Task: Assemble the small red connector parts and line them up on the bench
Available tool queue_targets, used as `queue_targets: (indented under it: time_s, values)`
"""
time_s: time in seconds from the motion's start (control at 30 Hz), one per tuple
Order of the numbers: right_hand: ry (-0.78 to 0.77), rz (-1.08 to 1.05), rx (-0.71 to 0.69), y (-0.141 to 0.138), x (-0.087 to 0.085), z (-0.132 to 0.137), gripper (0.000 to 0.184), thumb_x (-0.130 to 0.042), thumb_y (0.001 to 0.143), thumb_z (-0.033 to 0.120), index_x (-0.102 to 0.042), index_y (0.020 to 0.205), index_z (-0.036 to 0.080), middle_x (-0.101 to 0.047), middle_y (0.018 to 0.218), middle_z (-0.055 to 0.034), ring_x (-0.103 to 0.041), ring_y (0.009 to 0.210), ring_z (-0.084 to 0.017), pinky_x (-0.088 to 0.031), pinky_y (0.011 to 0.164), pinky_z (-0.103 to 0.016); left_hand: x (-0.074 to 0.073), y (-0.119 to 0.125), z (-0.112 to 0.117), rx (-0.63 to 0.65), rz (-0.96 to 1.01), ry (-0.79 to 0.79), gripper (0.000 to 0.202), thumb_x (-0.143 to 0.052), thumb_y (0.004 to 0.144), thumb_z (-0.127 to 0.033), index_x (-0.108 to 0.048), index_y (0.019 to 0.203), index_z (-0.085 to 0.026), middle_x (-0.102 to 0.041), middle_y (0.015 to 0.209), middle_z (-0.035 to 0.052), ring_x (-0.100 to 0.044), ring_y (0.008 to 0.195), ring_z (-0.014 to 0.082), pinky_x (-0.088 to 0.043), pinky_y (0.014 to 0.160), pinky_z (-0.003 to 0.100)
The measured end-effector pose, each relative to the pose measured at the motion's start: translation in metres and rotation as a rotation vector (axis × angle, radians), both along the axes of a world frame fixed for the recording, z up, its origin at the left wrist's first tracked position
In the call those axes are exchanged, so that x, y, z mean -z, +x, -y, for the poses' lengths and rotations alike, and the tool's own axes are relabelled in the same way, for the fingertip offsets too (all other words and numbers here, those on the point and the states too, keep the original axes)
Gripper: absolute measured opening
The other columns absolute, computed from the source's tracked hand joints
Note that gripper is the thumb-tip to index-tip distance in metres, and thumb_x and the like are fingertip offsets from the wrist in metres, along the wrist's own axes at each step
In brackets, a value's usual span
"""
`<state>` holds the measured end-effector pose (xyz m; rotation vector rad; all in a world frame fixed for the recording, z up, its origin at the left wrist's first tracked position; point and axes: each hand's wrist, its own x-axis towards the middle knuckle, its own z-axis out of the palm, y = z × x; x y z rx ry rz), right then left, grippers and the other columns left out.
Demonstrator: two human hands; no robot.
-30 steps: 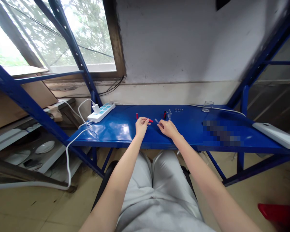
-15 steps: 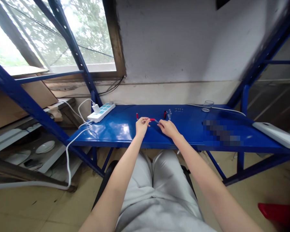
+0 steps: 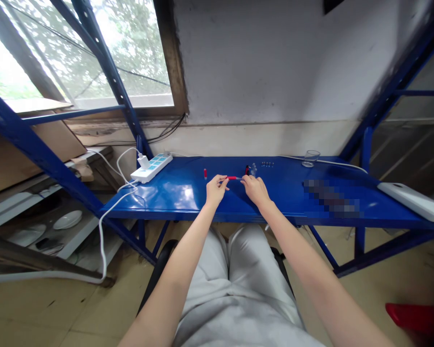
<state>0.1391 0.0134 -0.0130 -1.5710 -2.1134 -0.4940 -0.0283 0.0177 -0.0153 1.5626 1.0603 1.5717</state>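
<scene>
Between my hands lies a slim pen-like stick [image 3: 231, 178], red in the middle and clear toward the right. My left hand [image 3: 215, 189] pinches its left end with thumb and fingertips. The fingers of my right hand [image 3: 255, 190] are closed round the clear right end and hide its tip. A small red-topped piece [image 3: 205, 173] stands on the table just beyond my left hand. Past my right hand are small red-and-black pieces [image 3: 247, 169] and a cluster of clear pieces [image 3: 253, 169]. Several tiny pieces [image 3: 267, 164] stand in a row farther back.
The blue metal table [image 3: 173, 193] has a white power strip [image 3: 152, 167] with a cable at its left. A clear glass [image 3: 310, 159] stands at the back right. Nearby are a blurred-out dark object [image 3: 331, 198] and a white flat object [image 3: 415, 200]. Blue posts [image 3: 112, 72] rise at the sides.
My right hand has shifted slightly right and away from me, and the stick now lies nearly level instead of slanting down at its right end. My left hand has moved slightly right.
</scene>
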Motion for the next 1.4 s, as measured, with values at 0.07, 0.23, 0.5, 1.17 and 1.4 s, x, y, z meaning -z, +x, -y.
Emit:
queue_targets:
  time_s: [0.07, 0.23, 0.5, 1.17, 1.4]
  values:
    - [0.015, -0.031, -0.018, 0.000, -0.001, 0.000, 0.031, -0.029, 0.093, 0.025, -0.057, 0.100, 0.014, -0.064, 0.092, -0.0124, -0.056, 0.076, -0.020, -0.030, 0.069, -0.031, 0.002, 0.001, 0.000, 0.022, -0.020, -0.001, 0.020, -0.062, 0.074, -0.033, -0.063, 0.086, -0.017, -0.068, 0.084, 0.0054, -0.061, 0.051, 0.0096, -0.048, 0.050, 0.022]
    - [0.048, -0.121, -0.120, -0.002, 0.001, 0.000, 0.029, -0.033, 0.090, 0.020, -0.055, 0.108, 0.014, -0.063, 0.099, -0.0131, -0.057, 0.084, -0.022, -0.036, 0.074, -0.032, 0.003, 0.004, 0.002, 0.089, -0.125, -0.018, 0.021, -0.063, 0.074, -0.035, -0.064, 0.084, -0.017, -0.068, 0.079, 0.0037, -0.060, 0.049, 0.0095, -0.049, 0.048, 0.021]
    - [0.057, -0.134, -0.121, -0.003, 0.001, 0.000, 0.027, -0.038, 0.087, 0.020, -0.054, 0.108, 0.013, -0.064, 0.094, -0.0121, -0.058, 0.082, -0.021, -0.034, 0.073, -0.031, -0.001, 0.005, 0.005, 0.095, -0.154, -0.039, 0.023, -0.062, 0.074, -0.037, -0.064, 0.086, -0.017, -0.068, 0.079, 0.0030, -0.060, 0.049, 0.0087, -0.049, 0.047, 0.020]
    - [0.036, -0.166, 0.024, -0.011, -0.008, 0.005, 0.025, -0.031, 0.091, 0.025, -0.052, 0.099, 0.013, -0.067, 0.080, -0.0120, -0.057, 0.067, -0.020, -0.027, 0.071, -0.031, -0.010, -0.004, 0.005, 0.073, -0.059, 0.030, 0.027, -0.063, 0.073, -0.035, -0.063, 0.095, -0.020, -0.069, 0.084, 0.0048, -0.060, 0.050, 0.0096, -0.048, 0.052, 0.022]
    - [-0.212, -0.594, -0.075, -0.044, -0.011, -0.031, 0.021, -0.043, 0.086, 0.030, -0.049, 0.103, 0.018, -0.067, 0.086, -0.0063, -0.061, 0.074, -0.018, -0.038, 0.062, -0.026, -0.013, -0.037, -0.007, -0.225, 0.552, -0.222, 0.022, -0.052, 0.073, -0.034, -0.051, 0.084, -0.015, -0.066, 0.072, 0.0054, -0.055, 0.040, 0.0095, -0.030, 0.039, 0.020]
